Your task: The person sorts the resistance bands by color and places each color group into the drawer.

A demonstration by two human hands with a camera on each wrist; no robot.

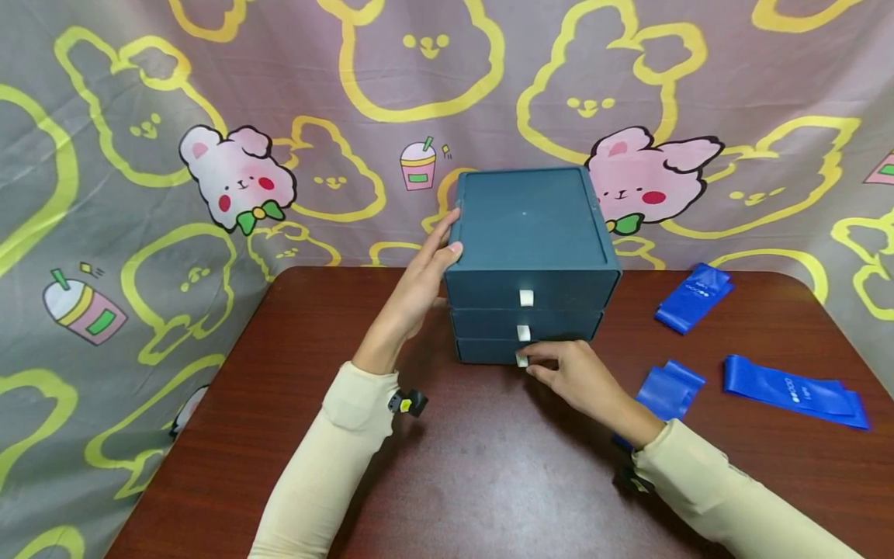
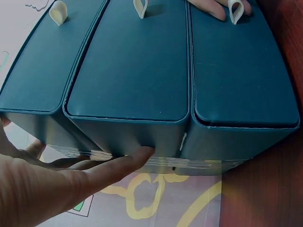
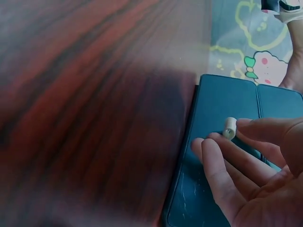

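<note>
A dark teal three-drawer box stands on the table, its drawers stacked and closed, each with a white pull tab. My left hand rests against the box's left side, fingers fairly straight, as the left wrist view also shows at the side wall. At the bottom drawer, my right hand has its fingertips around the lowest pull tab. One fingertip touches that tab; other fingers lie bent close by, near the drawer front. The middle pull tab and the top pull tab stand free.
Blue folded bands lie to the right on the brown table: one at the back, one far right, and one partly behind my right forearm. A patterned cloth hangs behind the box.
</note>
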